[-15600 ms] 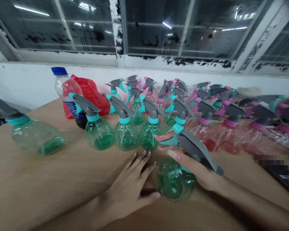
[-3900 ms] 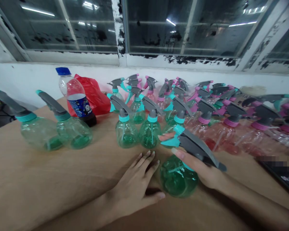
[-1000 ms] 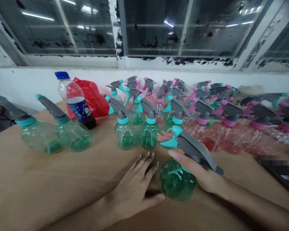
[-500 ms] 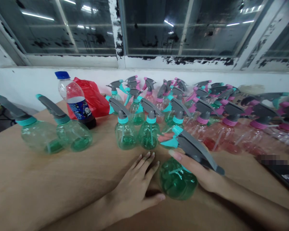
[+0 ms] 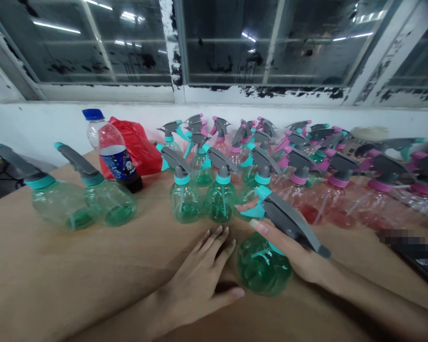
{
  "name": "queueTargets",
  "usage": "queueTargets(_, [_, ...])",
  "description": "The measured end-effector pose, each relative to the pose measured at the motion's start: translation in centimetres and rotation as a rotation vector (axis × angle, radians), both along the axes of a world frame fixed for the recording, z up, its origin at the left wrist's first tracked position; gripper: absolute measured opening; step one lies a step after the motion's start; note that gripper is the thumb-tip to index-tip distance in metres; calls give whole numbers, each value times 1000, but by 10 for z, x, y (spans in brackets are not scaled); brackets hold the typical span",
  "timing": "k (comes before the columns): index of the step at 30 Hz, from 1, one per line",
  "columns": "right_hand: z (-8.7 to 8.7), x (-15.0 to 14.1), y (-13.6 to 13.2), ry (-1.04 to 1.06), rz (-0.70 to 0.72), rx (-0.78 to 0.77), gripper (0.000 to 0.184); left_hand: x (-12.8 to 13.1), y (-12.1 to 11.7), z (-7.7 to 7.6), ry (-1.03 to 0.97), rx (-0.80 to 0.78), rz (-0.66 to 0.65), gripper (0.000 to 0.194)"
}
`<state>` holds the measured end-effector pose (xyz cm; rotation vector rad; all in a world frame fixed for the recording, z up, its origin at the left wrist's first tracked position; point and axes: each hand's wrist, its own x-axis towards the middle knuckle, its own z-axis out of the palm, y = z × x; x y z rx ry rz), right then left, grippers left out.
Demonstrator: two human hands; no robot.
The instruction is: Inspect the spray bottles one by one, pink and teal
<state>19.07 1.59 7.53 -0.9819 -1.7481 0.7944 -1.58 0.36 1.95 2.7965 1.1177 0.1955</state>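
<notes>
A green spray bottle with a grey and turquoise trigger head stands near the table's front, in the middle of the head view. My right hand is closed around its neck just under the spray head; the fingers on the far side are mostly hidden. To the left of that bottle, my left hand lies flat on the wooden table, fingers stretched out and holding nothing. Just beyond its fingertips are two upright green spray bottles, the nearer-centre one and its left neighbour.
Two more green spray bottles stand at the left. Behind them are a cola bottle with a blue cap and a red plastic bag. Several pink spray bottles crowd the back right. A dark, partly pixelated object lies at the right edge.
The view has shifted very slightly. Both hands and the held spray bottle stay practically in place.
</notes>
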Motion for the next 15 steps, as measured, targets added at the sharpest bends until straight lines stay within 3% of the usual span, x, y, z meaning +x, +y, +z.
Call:
queueTargets(3, [3,-1,0,29,7,9,26,0,-2,0,-75,-35,27,76])
queueTargets(8, [0,0,-1,5,-5,13,16,1,-10,1,-243,-96,22,68])
queueTargets(15, [-2,-10,-8,14,25,50,17,3,-14,11,-388,-72,-3,69])
